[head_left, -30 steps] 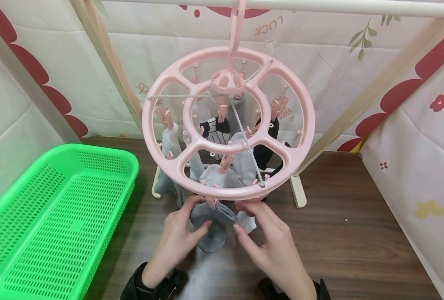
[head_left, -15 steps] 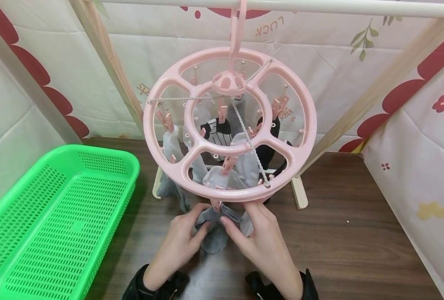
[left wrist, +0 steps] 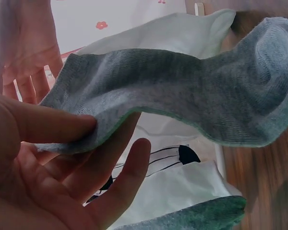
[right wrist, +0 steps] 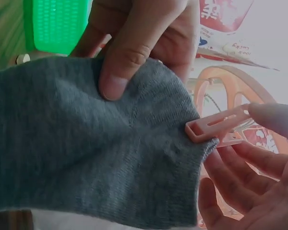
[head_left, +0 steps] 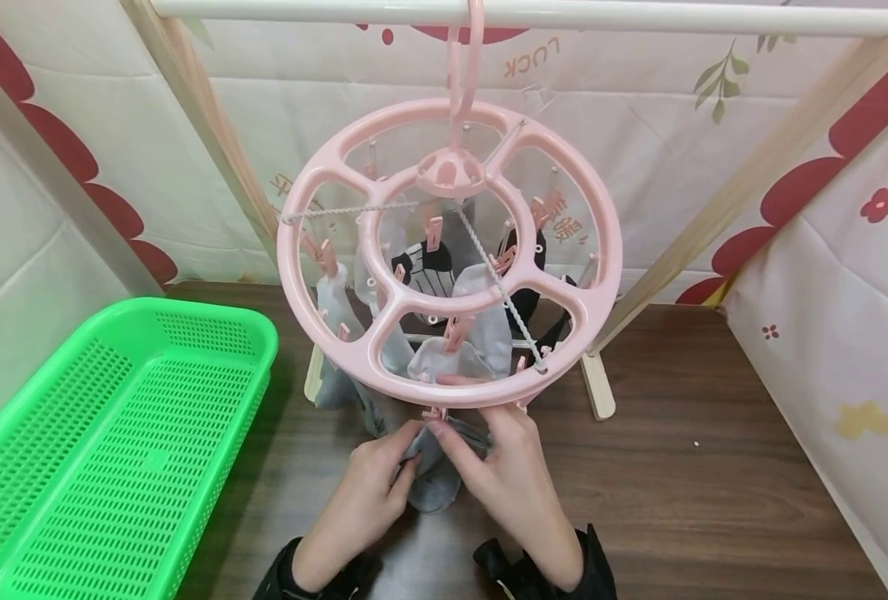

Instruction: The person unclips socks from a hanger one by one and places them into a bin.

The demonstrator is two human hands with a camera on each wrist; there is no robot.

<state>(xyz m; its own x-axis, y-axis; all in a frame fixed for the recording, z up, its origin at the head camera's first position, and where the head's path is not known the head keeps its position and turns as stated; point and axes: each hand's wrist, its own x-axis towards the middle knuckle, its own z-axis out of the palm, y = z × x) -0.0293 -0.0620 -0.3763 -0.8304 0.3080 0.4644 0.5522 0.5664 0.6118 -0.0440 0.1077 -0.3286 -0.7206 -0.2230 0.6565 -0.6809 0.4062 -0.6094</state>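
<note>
A grey sock [head_left: 435, 487] hangs under the near rim of a round pink clip hanger [head_left: 451, 393]. My left hand [head_left: 361, 492] pinches the sock near its cuff, thumb on one side and fingers on the other. In the right wrist view, a pink clothespin [right wrist: 221, 122] bites the edge of the sock's cuff. My right hand [head_left: 515, 475] holds that clothespin between thumb and fingers, partly hidden by the rim in the head view. The left wrist view shows the sock [left wrist: 153, 86] stretched sideways, its toe end hanging free.
Several other socks, among them a striped sock [head_left: 431, 271] and a black sock [head_left: 526, 304], hang from the hanger's clips. The hanger hooks over a white bar [head_left: 676, 15] on a wooden frame. A green basket [head_left: 260, 333] stands at the left on the brown table [head_left: 714, 500].
My right hand has moved left and up to the clothespin at the sock's cuff. My left hand has shifted slightly right with the sock. The hanger has tilted a little.
</note>
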